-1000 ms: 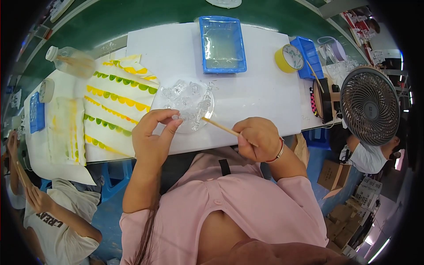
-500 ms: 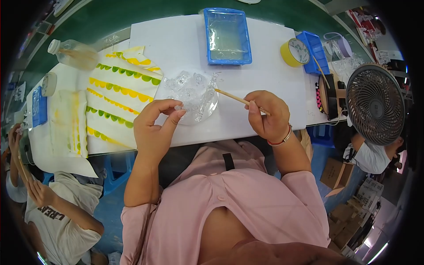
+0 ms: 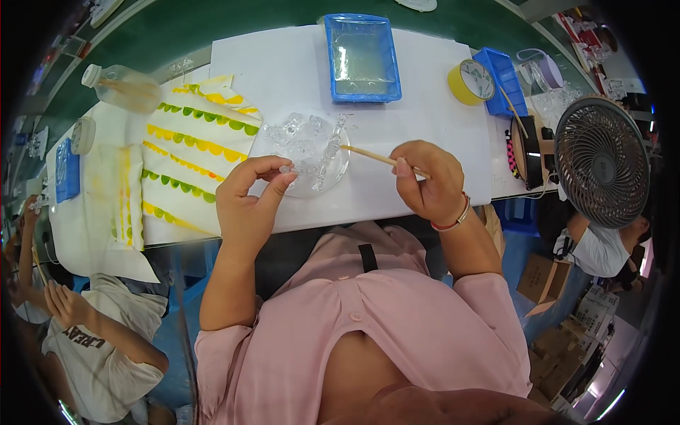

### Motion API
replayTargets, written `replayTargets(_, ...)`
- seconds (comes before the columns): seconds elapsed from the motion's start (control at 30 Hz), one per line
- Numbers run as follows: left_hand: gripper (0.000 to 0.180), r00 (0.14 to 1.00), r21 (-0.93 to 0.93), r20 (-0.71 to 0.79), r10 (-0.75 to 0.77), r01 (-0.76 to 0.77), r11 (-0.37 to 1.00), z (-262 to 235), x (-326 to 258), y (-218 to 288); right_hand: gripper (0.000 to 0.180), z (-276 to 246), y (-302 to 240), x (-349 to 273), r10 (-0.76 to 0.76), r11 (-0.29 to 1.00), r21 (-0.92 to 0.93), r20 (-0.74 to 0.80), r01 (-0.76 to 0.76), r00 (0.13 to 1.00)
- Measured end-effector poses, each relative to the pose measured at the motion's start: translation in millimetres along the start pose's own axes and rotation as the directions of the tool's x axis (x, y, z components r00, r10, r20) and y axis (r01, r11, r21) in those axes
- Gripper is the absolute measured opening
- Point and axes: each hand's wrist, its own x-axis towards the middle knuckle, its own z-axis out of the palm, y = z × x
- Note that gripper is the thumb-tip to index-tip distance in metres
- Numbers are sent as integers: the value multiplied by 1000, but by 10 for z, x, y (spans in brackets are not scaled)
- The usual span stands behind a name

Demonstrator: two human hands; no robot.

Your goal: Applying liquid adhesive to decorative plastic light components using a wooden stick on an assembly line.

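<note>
Head: left hand (image 3: 246, 202) pinches one clear piece (image 3: 286, 169), right hand (image 3: 434, 182) one stick (image 3: 368, 154).

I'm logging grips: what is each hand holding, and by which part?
The right hand holds a wooden stick near its right end. The left hand pinches a small clear piece; by which part is unclear.

A patterned cloth (image 3: 193, 144) lies on the left of the table (image 3: 418, 163), a bottle (image 3: 127, 88) near its far edge. At right, a tape roll (image 3: 460, 85) sits just beside a blue bin (image 3: 504, 79), near a fan (image 3: 602, 163). An open carton (image 3: 536, 278) lies lower right; a co-worker (image 3: 106, 354) is lower left.
</note>
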Motion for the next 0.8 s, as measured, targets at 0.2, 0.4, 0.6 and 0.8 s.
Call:
replayTargets(0.2,15,1000,-4,-11,-9,9,1000,42,5,30,9,16,35,31,-24,1000,-16,-58,23,998)
replayTargets(0.4,15,999,25,-37,14,-13,1000,87,9,76,9,-46,-83,-82,20,999,-34,29,-19,999)
replayTargets(0.6,15,999,15,-29,35,-35,999,132,0,108,10,-18,-70,-47,-34,995,-96,-18,32,999)
replayTargets(0.8,14,999,30,-7,37,-37,999,144,-5,137,12,-85,-210,-113,-41,999,-8,71,42,997)
